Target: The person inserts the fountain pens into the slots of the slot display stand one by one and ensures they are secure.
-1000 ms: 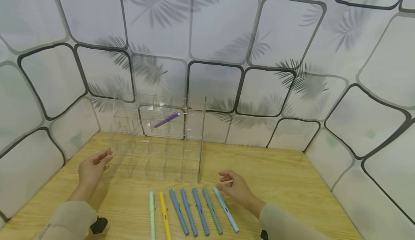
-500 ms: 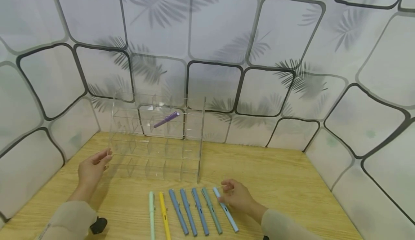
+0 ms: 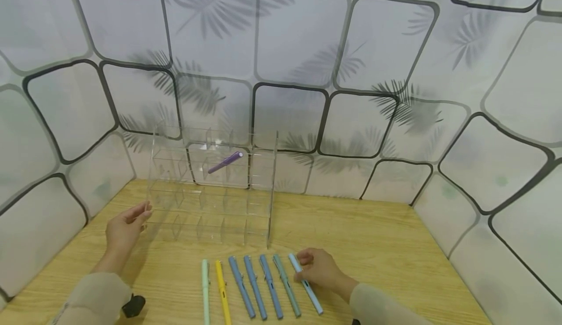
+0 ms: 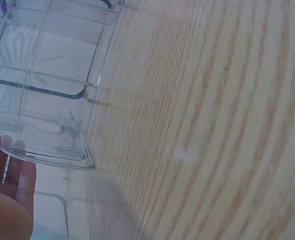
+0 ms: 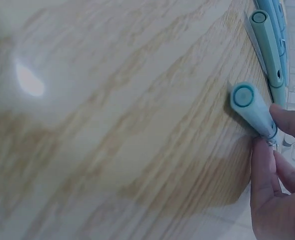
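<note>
"At the right grip, what's there?"

"The pale blue pen, pinched, lying on the desk; the left grip holds the rack's edge."

"How far along?"

"Early, I'd judge: the purple pen sits racked, above and right of the left grip; six more pens lie left of the right grip."

"Any writing?"

"None readable."

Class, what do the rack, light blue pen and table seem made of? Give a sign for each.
Rack: glossy, transparent, probably acrylic; the patterned wall shows through it.
Light blue pen: smooth plastic or coated metal; its even colour leaves that open.
Table: wood or wood-look laminate, somewhat shiny; it is grained and reflects light.
</note>
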`<state>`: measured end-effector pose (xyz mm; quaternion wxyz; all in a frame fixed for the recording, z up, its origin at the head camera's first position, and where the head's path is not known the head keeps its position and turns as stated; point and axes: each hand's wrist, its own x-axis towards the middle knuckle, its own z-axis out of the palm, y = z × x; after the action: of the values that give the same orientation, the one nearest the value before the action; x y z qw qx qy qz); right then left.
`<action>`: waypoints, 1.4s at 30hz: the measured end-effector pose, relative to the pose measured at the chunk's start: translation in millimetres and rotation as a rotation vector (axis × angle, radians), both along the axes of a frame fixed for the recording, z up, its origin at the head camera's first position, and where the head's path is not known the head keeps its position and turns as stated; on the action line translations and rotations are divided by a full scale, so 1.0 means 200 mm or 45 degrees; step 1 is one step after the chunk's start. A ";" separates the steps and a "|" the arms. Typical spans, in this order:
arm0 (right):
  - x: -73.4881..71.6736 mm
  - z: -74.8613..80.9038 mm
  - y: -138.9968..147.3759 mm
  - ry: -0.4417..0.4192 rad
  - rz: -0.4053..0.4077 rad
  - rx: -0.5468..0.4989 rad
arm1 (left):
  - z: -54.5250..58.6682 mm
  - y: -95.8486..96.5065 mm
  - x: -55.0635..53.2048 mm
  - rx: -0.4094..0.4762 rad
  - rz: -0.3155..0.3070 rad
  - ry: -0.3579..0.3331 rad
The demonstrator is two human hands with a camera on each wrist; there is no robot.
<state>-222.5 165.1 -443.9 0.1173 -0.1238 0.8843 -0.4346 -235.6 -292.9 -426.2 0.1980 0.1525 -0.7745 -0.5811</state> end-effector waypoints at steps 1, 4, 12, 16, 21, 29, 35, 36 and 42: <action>0.00 0.00 0.00 0.001 -0.002 0.007 | 0.00 0.00 0.00 -0.010 0.001 -0.002; -0.01 0.01 -0.01 -0.011 0.000 0.014 | 0.00 0.00 0.00 -0.034 0.003 -0.006; -0.03 0.01 0.02 -0.165 0.026 -0.118 | 0.00 0.00 0.00 -0.064 0.008 -0.040; -0.04 0.03 0.02 -0.320 0.042 -0.285 | 0.00 0.00 0.00 -0.078 0.009 -0.049; -0.07 0.07 0.03 -0.493 0.083 -0.462 | 0.00 0.00 0.00 -0.081 0.011 -0.042; -0.13 0.19 0.06 -0.591 0.161 -0.677 | 0.00 0.00 0.00 -0.088 0.012 -0.038; -0.16 0.25 0.06 -0.494 0.113 -0.772 | 0.00 0.00 0.00 -0.088 0.008 -0.030; -0.17 0.26 0.06 -0.473 0.096 -0.786 | 0.00 0.00 0.00 -0.090 0.008 -0.029; -0.21 0.33 0.03 -0.372 -0.044 -0.919 | 0.00 0.00 0.01 -0.091 0.006 -0.017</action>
<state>-263.9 172.0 -378.1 0.1836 -0.0792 0.6504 -0.7328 -234.2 -292.2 -425.3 0.1994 0.1508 -0.7958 -0.5515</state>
